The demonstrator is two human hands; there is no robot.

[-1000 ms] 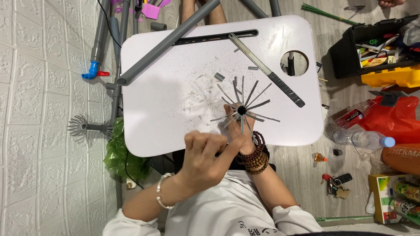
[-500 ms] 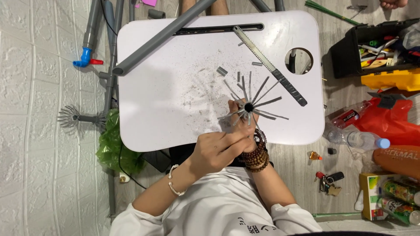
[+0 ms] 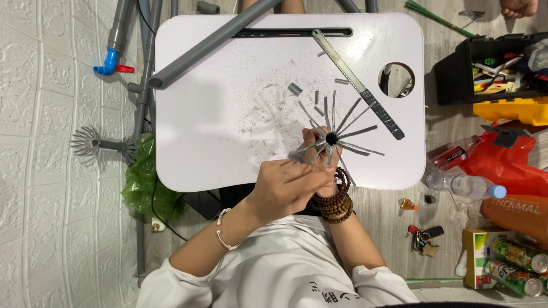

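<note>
A grey pipe end cut into many thin strips [image 3: 337,131] fans out like a star over the white lap table [image 3: 228,114]. My right hand [image 3: 319,162], with wooden bead bracelets on the wrist, grips the pipe from below at the table's near edge. My left hand [image 3: 282,188], wearing a thin metal bracelet, lies over the right one and pinches the strips on the near left side of the fan. Small cut pieces of grey plastic [image 3: 294,88] and dust lie on the table beyond the fan.
A hacksaw blade with a taped handle [image 3: 359,85] lies diagonally at the right. A long grey pipe [image 3: 217,43] crosses the far left corner. On the floor at the right are a black toolbox [image 3: 502,65], a water bottle [image 3: 465,185], keys [image 3: 425,236] and drink cans [image 3: 514,259]. Another fanned pipe [image 3: 88,141] stands at the left.
The view has shifted slightly. My left hand has moved a little up and right along the strips; the fanned pipe stays in my right hand.
</note>
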